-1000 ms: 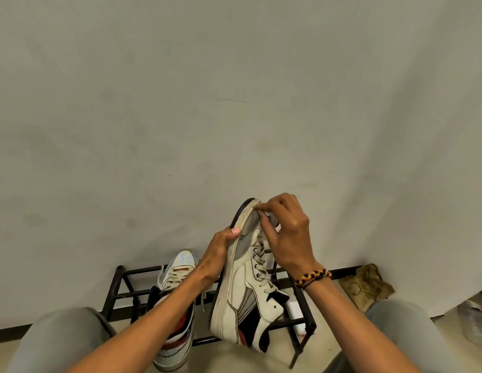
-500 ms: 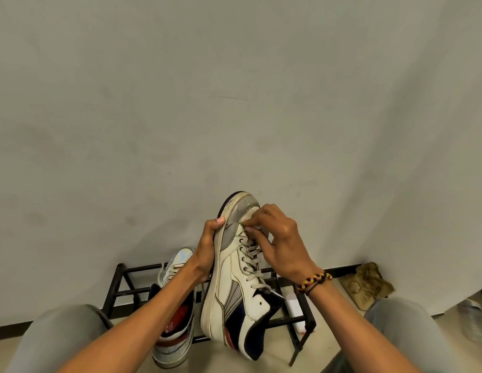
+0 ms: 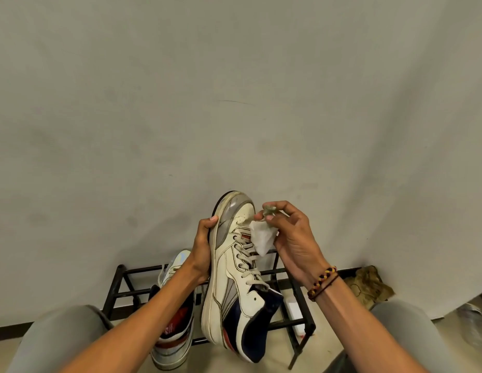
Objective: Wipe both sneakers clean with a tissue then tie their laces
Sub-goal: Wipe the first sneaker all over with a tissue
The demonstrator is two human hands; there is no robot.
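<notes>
Right, my left hand (image 3: 203, 244) is curled around the sole edge of the raised sneaker (image 3: 234, 273), toe pointing far toward the wall (image 3: 234, 90). My right hand (image 3: 291, 238) pinches the crumpled tissue (image 3: 262, 236) at the fingertips, just beside the toe box and touching the upper laces. Below left, the second sneaker (image 3: 175, 332) sits on the black rack (image 3: 121, 281).

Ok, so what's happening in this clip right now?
A person is cleaning a sneaker. The left hand grips it by the sole, toe pointing up, while the right hand pinches a tissue beside the toe. Its laces look untied. The second sneaker sits on the black rack below.
</notes>
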